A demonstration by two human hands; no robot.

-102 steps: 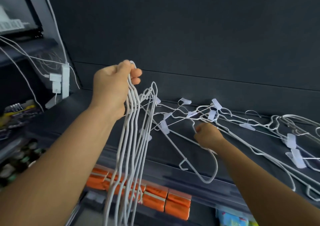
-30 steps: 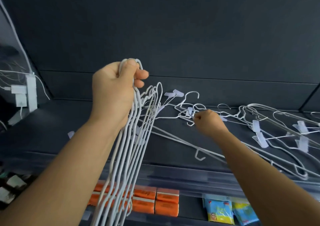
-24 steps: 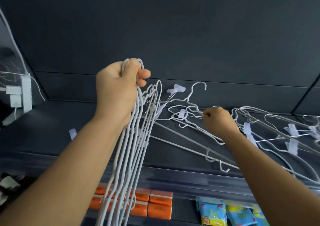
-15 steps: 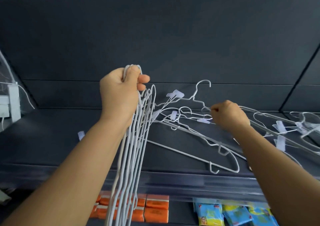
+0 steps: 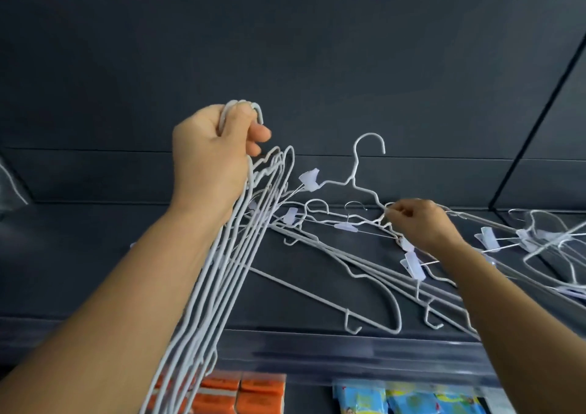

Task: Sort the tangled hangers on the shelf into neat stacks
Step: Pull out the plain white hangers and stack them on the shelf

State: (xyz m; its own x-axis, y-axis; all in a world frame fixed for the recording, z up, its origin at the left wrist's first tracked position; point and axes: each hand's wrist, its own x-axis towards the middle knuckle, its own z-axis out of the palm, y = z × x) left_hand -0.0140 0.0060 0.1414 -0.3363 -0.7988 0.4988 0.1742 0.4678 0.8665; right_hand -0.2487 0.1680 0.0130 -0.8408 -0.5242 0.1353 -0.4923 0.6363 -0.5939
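Above the shelf's (image 5: 95,255) left half, a bundle of white wire hangers (image 5: 222,271) is hanging from the left hand (image 5: 211,160), whose fingers are curling tightly round the gathered hooks, with the hook tops showing above the knuckles. The bundle's lower ends are dangling past the shelf's front edge and running out of view at the bottom.

Toward the shelf's middle, the right hand (image 5: 418,221) is pinching the shoulder wire of a single hanger (image 5: 355,175) between thumb and fingertips; this hanger is standing tilted, its hook pointing up against the dark back panel (image 5: 317,64), and a small white clip (image 5: 309,179) is sitting on its left arm. Its other parts are crossing into the tangled pile of hangers (image 5: 364,261) lying on the shelf between the two hands, some with their end hooks reaching close to the front edge. How many hangers are lying in that pile is hard to tell, since the wires are overlapping.

Along the shelf's right end, more hangers with clips (image 5: 539,239) are lying in a loose heap, partly cut off by the picture's edge.

Below the shelf's front edge, orange packets (image 5: 241,394) are sitting under the left arm, and blue packets (image 5: 412,401) are lying further right.
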